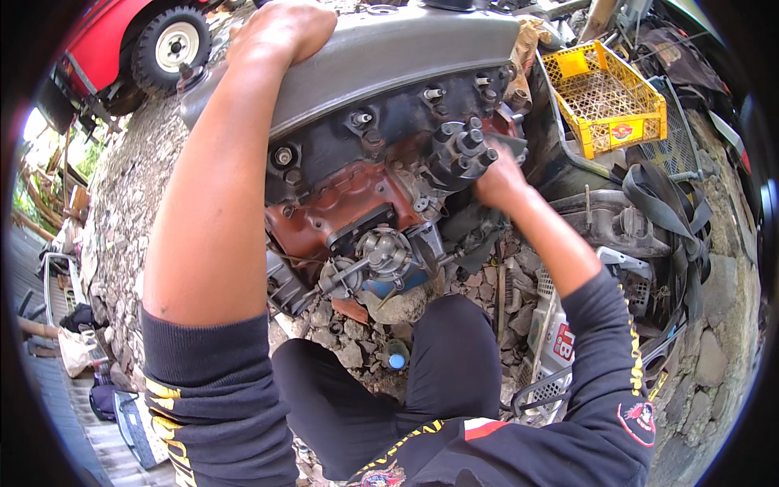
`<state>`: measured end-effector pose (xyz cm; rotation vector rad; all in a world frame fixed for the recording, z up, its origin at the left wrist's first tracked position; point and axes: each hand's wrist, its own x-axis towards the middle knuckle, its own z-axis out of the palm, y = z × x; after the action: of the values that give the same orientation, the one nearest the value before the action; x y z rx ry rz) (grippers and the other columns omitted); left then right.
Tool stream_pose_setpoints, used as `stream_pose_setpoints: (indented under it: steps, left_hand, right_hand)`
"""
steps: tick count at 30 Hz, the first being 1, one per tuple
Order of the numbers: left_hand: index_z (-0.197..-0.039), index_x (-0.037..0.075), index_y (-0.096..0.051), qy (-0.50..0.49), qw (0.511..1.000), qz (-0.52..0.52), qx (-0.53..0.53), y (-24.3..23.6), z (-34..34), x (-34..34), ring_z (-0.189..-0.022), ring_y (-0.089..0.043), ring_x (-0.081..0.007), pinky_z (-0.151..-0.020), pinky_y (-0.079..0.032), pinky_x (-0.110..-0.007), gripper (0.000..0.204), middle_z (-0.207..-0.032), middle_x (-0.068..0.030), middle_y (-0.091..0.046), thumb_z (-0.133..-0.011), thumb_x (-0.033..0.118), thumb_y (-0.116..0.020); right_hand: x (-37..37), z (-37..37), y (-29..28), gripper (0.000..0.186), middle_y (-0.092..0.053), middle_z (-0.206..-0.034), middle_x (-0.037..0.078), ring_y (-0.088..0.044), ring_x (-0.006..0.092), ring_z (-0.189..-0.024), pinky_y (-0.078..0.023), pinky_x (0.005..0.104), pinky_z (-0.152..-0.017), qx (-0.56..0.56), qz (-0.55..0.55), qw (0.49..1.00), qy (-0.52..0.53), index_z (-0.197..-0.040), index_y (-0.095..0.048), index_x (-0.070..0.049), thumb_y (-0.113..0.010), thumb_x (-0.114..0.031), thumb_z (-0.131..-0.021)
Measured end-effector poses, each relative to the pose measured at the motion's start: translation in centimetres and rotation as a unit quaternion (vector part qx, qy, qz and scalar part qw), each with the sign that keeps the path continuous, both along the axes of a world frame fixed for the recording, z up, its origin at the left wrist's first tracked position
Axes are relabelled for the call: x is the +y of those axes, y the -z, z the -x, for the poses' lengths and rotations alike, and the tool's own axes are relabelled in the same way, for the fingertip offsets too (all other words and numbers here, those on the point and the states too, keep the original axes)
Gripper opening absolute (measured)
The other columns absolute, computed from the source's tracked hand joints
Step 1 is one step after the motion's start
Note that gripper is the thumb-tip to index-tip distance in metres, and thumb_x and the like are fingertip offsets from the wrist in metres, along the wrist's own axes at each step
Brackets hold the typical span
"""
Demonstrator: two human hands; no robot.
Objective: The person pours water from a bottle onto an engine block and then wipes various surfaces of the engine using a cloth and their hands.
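Observation:
In front of me an engine block (349, 191), painted reddish brown, sits on the stony ground. A long grey valve cover (389, 61) tops its black cylinder head (324, 150). My left hand (284, 31) bends over the valve cover's upper left part, closed on it, its fingertips mostly hidden. Low on the block's right side, my right hand (501, 177) reaches in beside the black distributor cap (462, 154). Its fingers are blurred and partly hidden behind the cap. Several spark plugs line the head, and a round metal fuel pump (385, 252) juts out toward my knees.
A yellow plastic crate (600, 101) stands at the far right, with a grey metal casing (608, 219) and black straps (669, 203) nearer. A blue-capped bottle (396, 360) is between my legs. A red vehicle's wheel (174, 49) shows at the far left.

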<state>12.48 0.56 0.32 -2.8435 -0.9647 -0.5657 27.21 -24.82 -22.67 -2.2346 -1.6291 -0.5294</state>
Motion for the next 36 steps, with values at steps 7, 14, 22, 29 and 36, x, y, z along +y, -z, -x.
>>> stream_pose_setpoints:
  steps: [7,14,22,29,36]
  left_hand:
    - [-0.114,0.006,-0.065,-0.025,0.997,0.055,0.046,-1.8,1.2,-3.4,-0.117,-0.055,-0.0307,-0.098,-0.043,-0.040,0.041,-0.126,-0.0177,-0.057,-0.086,0.023,-0.041]
    - [-0.112,0.005,-0.066,0.035,0.995,0.001,0.094,-1.7,1.5,-1.4,-0.118,-0.055,-0.0306,-0.099,-0.043,-0.038,0.042,-0.125,-0.0168,-0.059,-0.084,0.025,-0.042]
    - [-0.116,0.008,-0.061,-0.007,1.000,0.007,0.029,-1.2,1.0,-2.2,-0.119,-0.053,-0.0316,-0.100,-0.041,-0.042,0.041,-0.127,-0.0165,-0.056,-0.083,0.022,-0.042]
    - [-0.123,0.012,-0.056,0.009,0.999,0.011,-0.029,0.5,0.0,1.5,-0.120,-0.051,-0.0348,-0.100,-0.039,-0.044,0.046,-0.128,-0.0199,-0.055,-0.083,0.026,-0.040]
    - [-0.128,0.016,-0.055,0.020,1.000,0.003,0.001,0.6,-1.1,3.3,-0.125,-0.047,-0.0330,-0.103,-0.036,-0.044,0.051,-0.134,-0.0140,-0.052,-0.082,0.031,-0.040]
  right_hand:
    - [-2.1,-3.1,2.0,0.064,-0.045,-0.139,0.018,-0.036,0.0320,-0.133,-0.022,0.0491,-0.113,0.040,0.065,0.995,0.063,-0.132,-0.048,-0.005,-0.057,-0.004,-0.069]
    - [-1.0,-1.7,1.1,0.056,-0.048,-0.135,0.019,-0.037,0.0327,-0.133,-0.021,0.0523,-0.113,-0.004,0.092,0.996,0.001,-0.126,-0.055,-0.007,-0.058,-0.007,-0.069]
    - [-2.0,-1.3,2.1,0.065,-0.044,-0.139,0.017,-0.035,0.0328,-0.133,-0.027,0.0451,-0.111,0.037,0.058,0.997,0.045,-0.128,-0.051,-0.009,-0.059,-0.001,-0.064]
    - [-0.4,1.6,3.9,0.063,-0.043,-0.140,0.013,-0.034,0.0276,-0.135,-0.025,0.0481,-0.111,0.005,0.064,0.995,0.073,-0.130,-0.049,-0.007,-0.058,-0.006,-0.068]
    - [0.3,1.4,3.5,0.063,-0.038,-0.144,0.013,-0.030,0.0269,-0.138,-0.022,0.0539,-0.112,0.060,-0.013,0.979,0.193,-0.132,-0.045,-0.006,-0.058,-0.004,-0.071]
